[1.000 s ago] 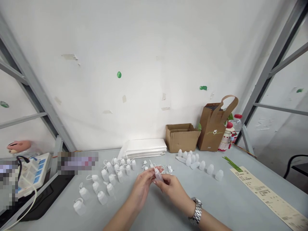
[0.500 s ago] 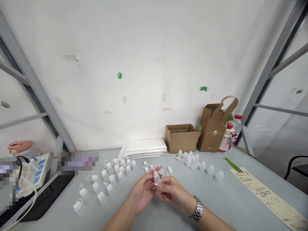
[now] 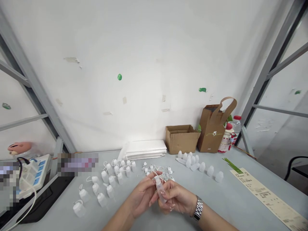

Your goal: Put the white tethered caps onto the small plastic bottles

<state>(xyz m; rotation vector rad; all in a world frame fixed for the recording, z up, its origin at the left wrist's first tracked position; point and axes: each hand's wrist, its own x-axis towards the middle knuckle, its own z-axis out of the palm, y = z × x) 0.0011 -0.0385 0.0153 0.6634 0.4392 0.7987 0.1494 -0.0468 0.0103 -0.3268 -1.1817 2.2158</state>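
Both hands meet over the grey table (image 3: pixel 216 205) around one small translucent plastic bottle (image 3: pixel 160 192). My right hand (image 3: pixel 176 200), with a metal watch on its wrist, grips the bottle's body. My left hand (image 3: pixel 142 195) pinches at its white cap end. To the left stand several capped white bottles (image 3: pixel 106 183) with loop tethers. Just beyond my hands lies a small pile of loose caps (image 3: pixel 158 170). Several uncapped bottles (image 3: pixel 199 164) lie to the right.
A stack of white plastic bags (image 3: pixel 144 149), an open cardboard box (image 3: pixel 181 138) and a brown paper bag (image 3: pixel 213 128) sit against the wall. Drink bottles (image 3: pixel 232 131) stand behind the bag. A printed paper strip (image 3: pixel 267 195) lies at right, a power strip (image 3: pixel 31 173) at left.
My hands have drawn nearer to me and lower with the bottle. The right hand now wraps the bottle's body more fully, and the bottle tilts.
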